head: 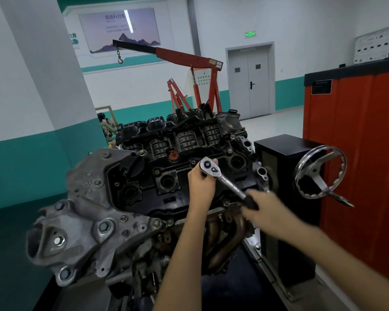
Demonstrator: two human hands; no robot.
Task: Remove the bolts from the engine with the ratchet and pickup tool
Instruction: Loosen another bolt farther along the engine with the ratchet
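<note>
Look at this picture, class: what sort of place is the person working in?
Probably an automotive training workshop. An engine sits on a stand with a chrome handwheel, a red engine crane stands behind it, and the left hand and right hand work a ratchet on it.

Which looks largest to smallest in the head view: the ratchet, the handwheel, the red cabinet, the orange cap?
1. Red cabinet
2. Handwheel and ratchet: too alike in span to rank
3. Orange cap

These are apparent sizes only; distance from the camera differs.
</note>
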